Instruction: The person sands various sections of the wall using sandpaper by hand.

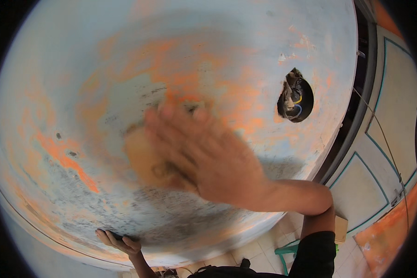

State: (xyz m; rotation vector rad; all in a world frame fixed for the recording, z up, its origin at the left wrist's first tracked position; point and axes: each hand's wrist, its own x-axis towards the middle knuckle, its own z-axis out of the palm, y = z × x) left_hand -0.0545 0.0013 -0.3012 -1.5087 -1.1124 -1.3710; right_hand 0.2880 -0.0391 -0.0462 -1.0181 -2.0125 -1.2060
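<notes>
Across the middle of a patchy blue-grey and orange wall (245, 153), my right hand (204, 157) presses a tan sheet of sandpaper (141, 155) flat against the surface. Its fingers lie over the sheet and are blurred by motion. The sheet's left part shows beyond them; the rest is hidden under the palm. Low on the left, my left hand (118, 242) rests against the wall with its thumb and fingers apart. A dark strip shows along its upper side; whether it is a thing or a shadow I cannot tell.
A round hole (295, 96) with yellow and blue wires opens in the wall at the right. Beyond the wall's edge stands a pale door (361, 185) with teal trim. Below are a green stool (286, 252), a cardboard box (340, 228) and a tiled floor (259, 252).
</notes>
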